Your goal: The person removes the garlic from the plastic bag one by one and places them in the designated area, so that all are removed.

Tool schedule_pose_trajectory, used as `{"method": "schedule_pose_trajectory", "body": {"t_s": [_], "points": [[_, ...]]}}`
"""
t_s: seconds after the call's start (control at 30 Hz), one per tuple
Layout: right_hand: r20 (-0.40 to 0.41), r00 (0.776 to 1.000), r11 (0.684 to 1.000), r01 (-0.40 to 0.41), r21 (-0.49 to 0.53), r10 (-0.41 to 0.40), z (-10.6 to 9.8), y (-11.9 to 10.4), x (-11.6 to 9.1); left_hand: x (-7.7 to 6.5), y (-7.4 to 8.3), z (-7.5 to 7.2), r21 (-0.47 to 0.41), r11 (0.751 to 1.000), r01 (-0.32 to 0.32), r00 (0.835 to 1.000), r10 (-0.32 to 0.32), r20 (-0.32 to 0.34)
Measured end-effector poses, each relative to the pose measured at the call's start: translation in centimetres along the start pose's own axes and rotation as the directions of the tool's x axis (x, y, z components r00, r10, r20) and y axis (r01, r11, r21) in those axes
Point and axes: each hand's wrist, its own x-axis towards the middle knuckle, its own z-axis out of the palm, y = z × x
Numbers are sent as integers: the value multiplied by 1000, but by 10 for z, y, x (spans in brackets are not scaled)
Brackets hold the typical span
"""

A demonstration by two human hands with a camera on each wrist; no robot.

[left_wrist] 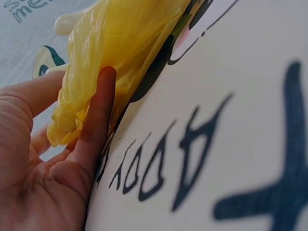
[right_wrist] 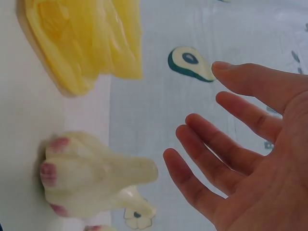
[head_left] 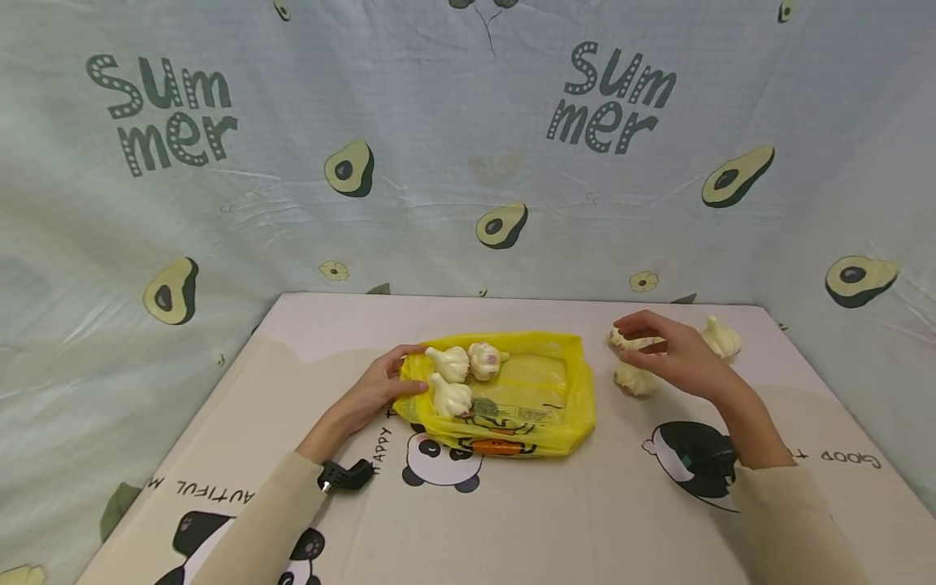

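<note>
A yellow plastic bag [head_left: 578, 382], spread open like a shallow tray, lies on the table with three garlic bulbs [head_left: 452, 396] at its left end. My left hand [head_left: 380, 382] holds that end, thumb over the rim; the left wrist view shows the gathered yellow plastic [left_wrist: 82, 91] between thumb and fingers. To the right, my right hand [head_left: 676, 353] hovers over loose garlic bulbs [head_left: 634, 380], fingers spread and slightly bent with nothing between them. The right wrist view has a garlic bulb [right_wrist: 86, 178] near the fingertips, apart from them. The hand partly hides one bulb behind it.
Another garlic bulb [head_left: 721, 337] lies just behind the right hand. The table cover [head_left: 541, 520] carries panda prints and lettering. A hanging cloth [head_left: 424, 106] with avocado prints closes off the back and sides. A black band [head_left: 347, 475] circles the left wrist.
</note>
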Motion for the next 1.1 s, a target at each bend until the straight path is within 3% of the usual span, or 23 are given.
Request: {"method": "schedule_pose_trajectory", "body": {"t_s": [0.37, 0.6, 0.8, 1.1], "points": [[66, 995, 996, 76, 41, -78, 28, -25, 21, 1, -1, 0, 11, 1000, -11, 1000, 11, -1], [159, 977, 989, 133, 64, -141, 51, -58, 44, 1, -2, -1, 2, 1000, -7, 1000, 7, 0], [286, 929, 971, 207, 120, -234, 74, -86, 66, 0, -1, -1, -2, 1000, -4, 1000, 4, 3], [452, 851, 964, 226, 143, -267, 110, -112, 87, -2, -1, -1, 3, 1000, -5, 1000, 5, -2]]}}
